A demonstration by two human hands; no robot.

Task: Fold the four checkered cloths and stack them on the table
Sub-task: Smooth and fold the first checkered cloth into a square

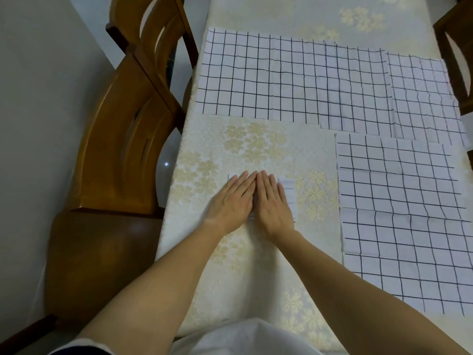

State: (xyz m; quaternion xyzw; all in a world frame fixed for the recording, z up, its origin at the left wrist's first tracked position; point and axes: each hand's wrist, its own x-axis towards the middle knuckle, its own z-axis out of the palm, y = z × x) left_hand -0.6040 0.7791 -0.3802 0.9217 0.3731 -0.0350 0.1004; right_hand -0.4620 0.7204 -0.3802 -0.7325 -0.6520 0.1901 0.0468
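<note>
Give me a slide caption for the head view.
Left hand and right hand press flat on a folded cloth on the table; unfolded cloths lie spread beyond.

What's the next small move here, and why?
Probably release and move the right hand to the spread cloth at right. The left hand and right hand lie flat, pressing the small folded cloth, which looks finished. The spread cloth lies unfolded closest by.

Matt checkered cloths [294, 78] — embossed tablecloth [243, 139], glossy wooden chair [115, 149].
</note>
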